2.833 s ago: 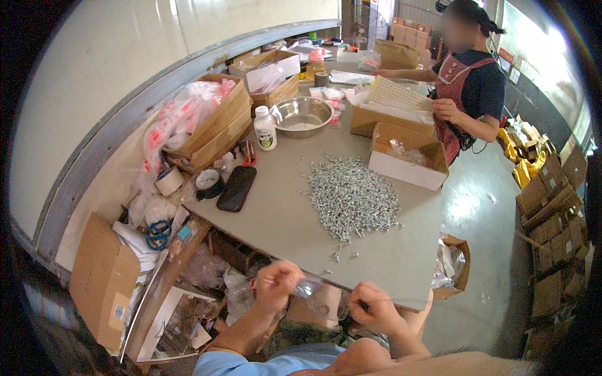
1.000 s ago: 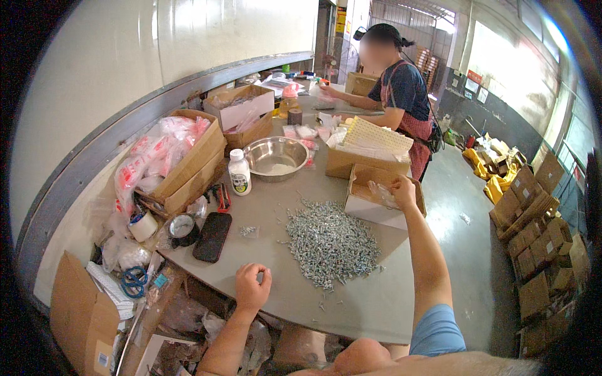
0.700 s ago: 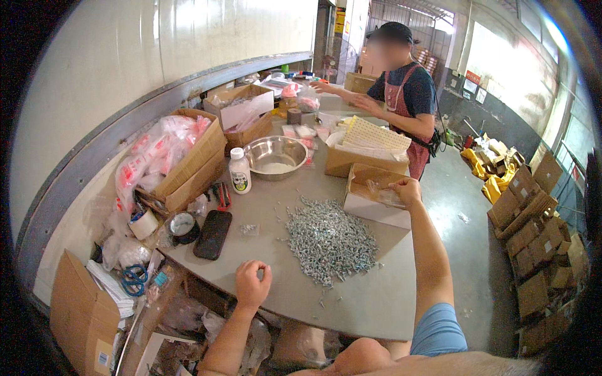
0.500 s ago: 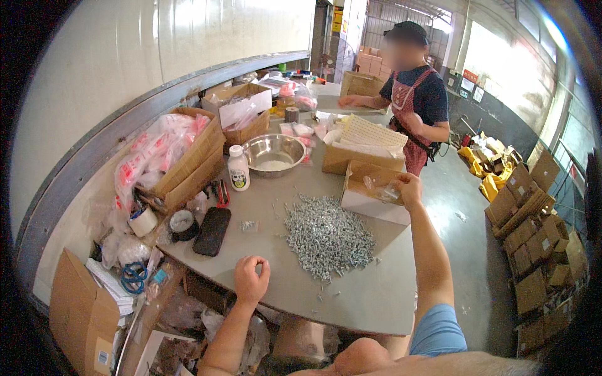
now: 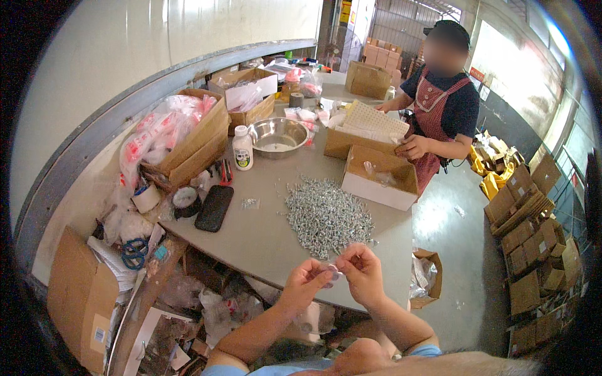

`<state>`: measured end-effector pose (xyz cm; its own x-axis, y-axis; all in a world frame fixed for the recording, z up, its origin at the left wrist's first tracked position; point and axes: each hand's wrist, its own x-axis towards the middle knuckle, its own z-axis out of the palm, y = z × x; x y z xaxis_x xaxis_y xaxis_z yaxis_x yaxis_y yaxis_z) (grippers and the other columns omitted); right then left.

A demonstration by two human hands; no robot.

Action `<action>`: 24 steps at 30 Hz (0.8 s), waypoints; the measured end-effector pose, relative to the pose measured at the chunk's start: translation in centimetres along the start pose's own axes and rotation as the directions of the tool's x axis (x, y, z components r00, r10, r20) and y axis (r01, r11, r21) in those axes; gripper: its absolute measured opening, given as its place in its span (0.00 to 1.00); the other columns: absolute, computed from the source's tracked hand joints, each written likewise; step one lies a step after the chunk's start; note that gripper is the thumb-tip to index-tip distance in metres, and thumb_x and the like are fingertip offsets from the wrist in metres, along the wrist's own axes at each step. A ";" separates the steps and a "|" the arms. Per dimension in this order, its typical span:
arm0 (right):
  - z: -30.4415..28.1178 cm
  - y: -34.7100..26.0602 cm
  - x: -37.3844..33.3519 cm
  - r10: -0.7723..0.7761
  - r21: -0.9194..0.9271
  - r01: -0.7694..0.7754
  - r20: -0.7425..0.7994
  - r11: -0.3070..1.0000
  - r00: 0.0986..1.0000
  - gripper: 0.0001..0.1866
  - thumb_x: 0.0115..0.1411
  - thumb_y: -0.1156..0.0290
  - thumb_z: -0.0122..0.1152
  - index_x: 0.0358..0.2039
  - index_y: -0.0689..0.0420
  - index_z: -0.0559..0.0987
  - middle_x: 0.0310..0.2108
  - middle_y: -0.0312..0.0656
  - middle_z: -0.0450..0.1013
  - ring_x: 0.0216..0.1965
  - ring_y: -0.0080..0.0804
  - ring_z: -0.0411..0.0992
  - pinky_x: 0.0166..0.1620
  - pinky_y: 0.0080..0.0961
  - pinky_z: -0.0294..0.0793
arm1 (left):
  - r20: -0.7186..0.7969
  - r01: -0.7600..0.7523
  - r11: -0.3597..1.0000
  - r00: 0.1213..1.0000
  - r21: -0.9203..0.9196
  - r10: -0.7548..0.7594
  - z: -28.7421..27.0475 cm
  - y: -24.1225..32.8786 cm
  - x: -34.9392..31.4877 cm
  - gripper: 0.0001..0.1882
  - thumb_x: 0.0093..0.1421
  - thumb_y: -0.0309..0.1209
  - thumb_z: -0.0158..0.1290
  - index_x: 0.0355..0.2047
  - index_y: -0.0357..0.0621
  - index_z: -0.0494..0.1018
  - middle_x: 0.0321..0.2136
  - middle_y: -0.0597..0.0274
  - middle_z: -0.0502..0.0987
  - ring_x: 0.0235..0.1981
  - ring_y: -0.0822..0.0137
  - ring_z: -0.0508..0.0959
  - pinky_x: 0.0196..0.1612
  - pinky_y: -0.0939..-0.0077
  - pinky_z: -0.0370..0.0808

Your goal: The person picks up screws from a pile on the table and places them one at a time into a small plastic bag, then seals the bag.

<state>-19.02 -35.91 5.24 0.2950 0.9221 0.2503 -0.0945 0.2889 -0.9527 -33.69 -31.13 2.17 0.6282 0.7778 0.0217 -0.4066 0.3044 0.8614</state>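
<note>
My left hand (image 5: 306,282) and my right hand (image 5: 364,269) meet above the table's near edge. Between the fingertips of both is a small, clear plastic bag (image 5: 334,272), partly hidden by the fingers; whether anything is in it I cannot tell. Just beyond them lies a big heap of small silvery screws (image 5: 329,216). To the heap's left, a little clear bag of screws (image 5: 250,203) rests flat on the tabletop. An open cardboard box with a white front (image 5: 377,189) stands right of the heap, with some clear bags (image 5: 382,175) inside.
A black phone (image 5: 214,208), a white bottle (image 5: 242,149) and a steel bowl (image 5: 279,139) stand left of the heap. A carton of plastic bags (image 5: 191,147) borders the left side. Across the table a co-worker (image 5: 442,103) in a red apron handles a box of perforated sheets (image 5: 356,145).
My right hand has come back from the white-fronted box to the near edge. My left hand has moved right to meet it at the small bag. The co-worker's hands have shifted to the sheet box.
</note>
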 end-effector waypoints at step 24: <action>-5.0 2.7 -6.5 -0.111 -0.768 -0.105 -0.224 0.632 0.968 0.11 0.48 0.80 0.59 0.35 0.59 0.75 0.39 0.44 0.67 0.41 0.37 0.67 0.43 0.28 0.68 | -0.470 -0.147 0.988 0.876 -0.038 0.112 -8.4 -1.8 -9.8 0.14 0.54 0.33 0.61 0.19 0.47 0.67 0.17 0.73 0.68 0.18 0.80 0.64 0.22 0.84 0.61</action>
<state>-16.42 -42.41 0.13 0.5090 0.8031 0.3097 0.6394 -0.1119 -0.7607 -44.63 -34.69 -3.88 0.1931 0.9734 -0.1231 -0.5195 0.2079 0.8288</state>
